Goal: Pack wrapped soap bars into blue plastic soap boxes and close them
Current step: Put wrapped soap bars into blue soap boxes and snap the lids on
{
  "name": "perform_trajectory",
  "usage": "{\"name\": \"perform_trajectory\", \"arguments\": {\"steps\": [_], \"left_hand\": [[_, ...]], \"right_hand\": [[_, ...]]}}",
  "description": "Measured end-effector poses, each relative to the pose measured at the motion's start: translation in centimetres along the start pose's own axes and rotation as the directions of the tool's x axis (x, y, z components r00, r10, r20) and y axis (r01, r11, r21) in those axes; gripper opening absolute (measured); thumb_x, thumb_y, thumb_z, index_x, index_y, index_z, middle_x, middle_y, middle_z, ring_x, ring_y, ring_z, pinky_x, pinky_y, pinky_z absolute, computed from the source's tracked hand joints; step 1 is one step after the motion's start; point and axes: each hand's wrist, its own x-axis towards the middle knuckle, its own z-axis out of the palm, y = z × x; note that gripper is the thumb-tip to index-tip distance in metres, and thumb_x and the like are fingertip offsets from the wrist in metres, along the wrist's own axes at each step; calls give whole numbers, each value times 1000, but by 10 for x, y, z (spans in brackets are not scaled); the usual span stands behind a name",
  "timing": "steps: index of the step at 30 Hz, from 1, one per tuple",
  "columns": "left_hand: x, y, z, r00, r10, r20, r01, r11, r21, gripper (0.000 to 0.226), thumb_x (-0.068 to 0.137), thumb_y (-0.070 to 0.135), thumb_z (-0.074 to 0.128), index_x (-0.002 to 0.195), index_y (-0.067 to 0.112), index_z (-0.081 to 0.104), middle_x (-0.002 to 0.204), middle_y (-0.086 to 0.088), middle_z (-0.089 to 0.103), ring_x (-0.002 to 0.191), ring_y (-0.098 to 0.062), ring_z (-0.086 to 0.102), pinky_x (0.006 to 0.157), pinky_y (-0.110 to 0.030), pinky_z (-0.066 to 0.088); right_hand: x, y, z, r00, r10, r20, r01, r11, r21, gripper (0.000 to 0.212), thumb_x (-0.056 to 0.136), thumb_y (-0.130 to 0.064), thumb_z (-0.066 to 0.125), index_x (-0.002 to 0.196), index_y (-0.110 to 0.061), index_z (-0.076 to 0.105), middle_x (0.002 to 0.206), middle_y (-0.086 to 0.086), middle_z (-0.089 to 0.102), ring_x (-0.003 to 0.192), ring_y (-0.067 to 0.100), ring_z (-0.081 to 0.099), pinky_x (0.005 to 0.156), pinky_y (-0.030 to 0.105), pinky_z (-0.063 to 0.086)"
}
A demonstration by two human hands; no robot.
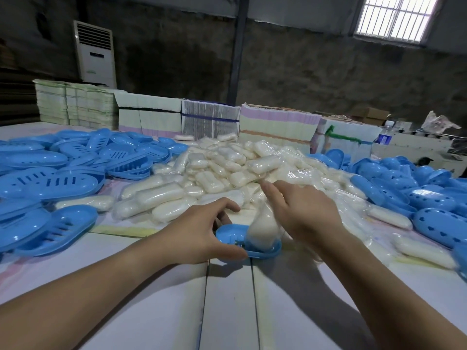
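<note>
A blue soap box base (231,233) lies on the white table in front of me. My left hand (202,233) grips its left rim, thumb at the near edge and fingers curled over the far edge. A wrapped white soap bar (262,229) stands tilted with its lower end in the box. My right hand (300,210) holds the bar's upper end; motion blur hides the fingers on it, and the index finger points toward the pile. A big heap of wrapped soap bars (227,170) lies just beyond.
Blue box halves with slotted trays are heaped at the left (58,173), and blue lids at the right (417,190). Stacks of flat printed cartons (209,120) line the table's far edge. A water bottle (385,135) stands at the far right.
</note>
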Motion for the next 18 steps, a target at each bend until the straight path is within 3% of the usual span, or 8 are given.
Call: {"name": "perform_trajectory", "arguments": {"steps": [5,8,10,13,15,17,18], "left_hand": [[-1,2,1,1000,-10,-5,10,1000,7,78,51,59,83,121,50,50,99,27,61,77,1,63,64,-12,47],[0,3,1,1000,-10,-14,10,1000,29,82,47,64,80,121,51,49,99,26,61,78,-1,63,64,-15,49],[-1,3,0,1000,-11,-20,12,999,35,81,46,65,79,120,52,48,100,28,60,79,0,63,63,-14,48],[-2,5,-1,1000,-2,-22,3,999,44,81,46,67,77,120,53,47,99,30,60,80,5,62,62,-11,45],[-3,5,-2,1000,3,-22,-2,999,40,81,47,67,78,121,51,48,100,31,60,82,5,62,64,-12,45],[-2,4,-3,1000,3,-15,-2,999,34,79,50,64,80,122,50,50,101,31,60,82,5,61,65,-11,46],[-2,4,-4,1000,2,-9,-2,999,33,77,52,62,82,121,49,51,100,31,61,82,5,61,65,-10,46]], "right_hand": [[-5,2,-2,981,37,192,-39,999,10,34,99,-42,27,124,-31,48,112,13,64,103,37,55,74,39,39],[-7,-4,2,971,31,236,-27,999,-19,30,100,-40,24,105,-23,49,107,13,62,93,36,53,71,38,37],[-14,-11,5,972,-20,236,50,991,-122,29,102,-39,25,100,-22,48,100,9,58,92,34,53,67,37,36],[-22,-20,10,958,-234,169,269,935,-231,18,102,-34,31,106,-23,45,88,0,49,89,33,55,60,34,35],[-19,-20,1,960,-213,180,238,962,-134,20,102,-39,32,101,-26,47,80,-4,46,92,32,54,64,38,40],[-13,-10,-10,932,-151,330,131,988,81,31,101,-45,34,98,-21,54,82,0,57,91,26,55,74,39,43],[-10,-2,-15,881,-172,441,101,978,180,31,100,-43,40,103,-19,59,87,5,63,87,21,57,77,37,44]]}}
